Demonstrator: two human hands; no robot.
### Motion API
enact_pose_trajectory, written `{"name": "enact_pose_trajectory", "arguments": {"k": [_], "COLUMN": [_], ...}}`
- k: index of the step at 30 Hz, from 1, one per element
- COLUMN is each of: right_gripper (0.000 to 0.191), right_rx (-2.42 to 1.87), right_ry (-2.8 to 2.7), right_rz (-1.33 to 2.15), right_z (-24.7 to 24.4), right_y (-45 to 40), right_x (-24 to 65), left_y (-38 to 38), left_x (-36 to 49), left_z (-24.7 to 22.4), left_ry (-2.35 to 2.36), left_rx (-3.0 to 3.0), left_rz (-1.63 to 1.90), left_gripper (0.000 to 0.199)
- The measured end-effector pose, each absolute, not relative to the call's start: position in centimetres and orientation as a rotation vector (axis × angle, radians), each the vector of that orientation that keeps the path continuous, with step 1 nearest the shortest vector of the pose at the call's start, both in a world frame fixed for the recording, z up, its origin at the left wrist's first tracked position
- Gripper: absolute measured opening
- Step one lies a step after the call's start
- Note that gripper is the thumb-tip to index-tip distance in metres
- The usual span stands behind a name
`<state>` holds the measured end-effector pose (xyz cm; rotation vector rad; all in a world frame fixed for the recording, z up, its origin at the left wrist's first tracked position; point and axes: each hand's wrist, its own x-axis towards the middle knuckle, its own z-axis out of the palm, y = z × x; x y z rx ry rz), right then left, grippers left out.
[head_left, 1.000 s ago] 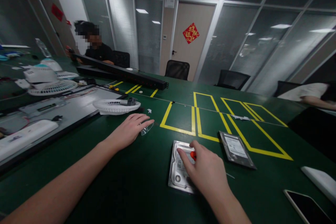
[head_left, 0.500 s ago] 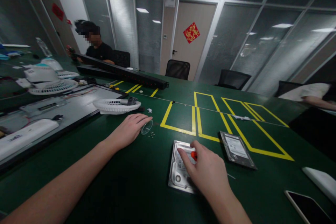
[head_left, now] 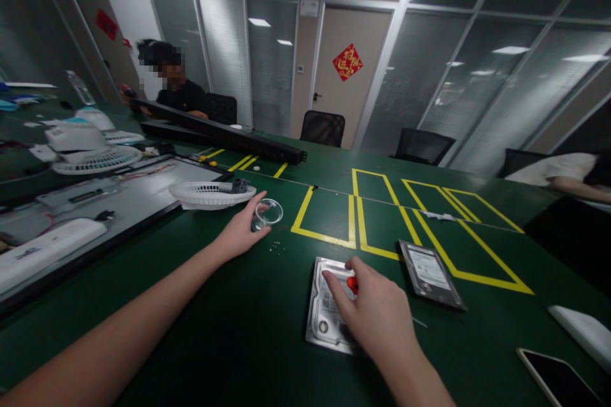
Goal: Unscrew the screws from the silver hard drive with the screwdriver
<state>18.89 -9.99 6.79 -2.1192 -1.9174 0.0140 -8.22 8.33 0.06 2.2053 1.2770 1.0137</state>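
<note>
On the green table (head_left: 267,331), right in front of the person: silver hard drive (head_left: 327,311), flat, partly under the right hand (head_left: 379,299). That hand is curled round an orange-handled tool (head_left: 352,284), mostly covered by the palm; its thin shaft (head_left: 420,322) pokes out the far side, pointing away from the drive. Left hand (head_left: 241,227) is wrapped round a small clear cup (head_left: 267,215), mouth roughly upward. Hands well apart. Just beside the cup, on the near side: scatter of tiny loose pieces (head_left: 275,245), maybe screws, too small to be sure. Second hard drive (head_left: 431,273) lies label up to the right, by the yellow tape (head_left: 354,222), untouched. Progress, as judged: pieces out on the tabletop and tool in hand, so laying-out looks done. Tool work doesn't look under way; the drive's silver face seems whole where it shows. Those pieces are outside the cup, none seen on either drive. White grille (head_left: 212,194) just beyond the left hand.
</note>
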Motion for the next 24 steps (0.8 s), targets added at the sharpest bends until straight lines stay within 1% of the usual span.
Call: {"name": "enact_pose_trajectory", "arguments": {"k": [2, 5, 8, 13, 15, 17, 19, 21, 22, 24], "right_gripper": [0.046, 0.045, 0.044, 0.044, 0.045, 0.046, 0.046, 0.045, 0.044, 0.044], "right_rx": [-2.127, -2.14, -2.147, -2.143, -2.147, -2.145, -2.136, -2.131, -2.129, -2.127], "right_ry": [-1.914, -1.91, -1.901, -1.895, -1.892, -1.89, -1.893, -1.892, -1.892, -1.891], "right_rz": [0.009, 0.004, 0.011, 0.025, 0.022, 0.02, 0.016, 0.009, 0.006, 0.004], "right_z": [6.8, 6.8, 6.9, 7.1, 7.1, 7.2, 7.3, 7.3, 7.3, 7.4], "right_y": [-10.0, -10.0, -10.0, -10.0, -10.0, -10.0, -10.1, -10.2, -10.2, -10.2], "right_x": [18.9, 19.0, 19.1, 19.2, 19.3, 19.4, 19.4, 19.3, 19.3, 19.3], "left_y": [9.3, 10.5, 11.2, 11.4, 11.3, 11.1, 10.4, 9.4, 8.8, 7.5], "left_x": [-7.8, -7.0, -6.2, -6.9, -7.9, -9.0, -10.0, -10.3, -10.3, -9.8], "left_z": [-0.5, -1.2, -1.8, -2.1, -1.7, -0.6, 0.8, 2.2, 2.8, 3.4], "left_ry": [1.242, 1.193, 1.132, 1.018, 1.032, 1.103, 1.302, 1.411, 1.397, 1.361], "left_rx": [2.109, 2.025, 1.938, 1.851, 1.866, 1.897, 1.965, 2.072, 2.103, 2.167], "left_rz": [1.052, 1.082, 1.099, 1.035, 1.01, 1.028, 0.964, 0.727, 0.6, 0.451], "left_gripper": [0.092, 0.087, 0.09, 0.116, 0.117, 0.105, 0.08, 0.055, 0.048, 0.042]}}
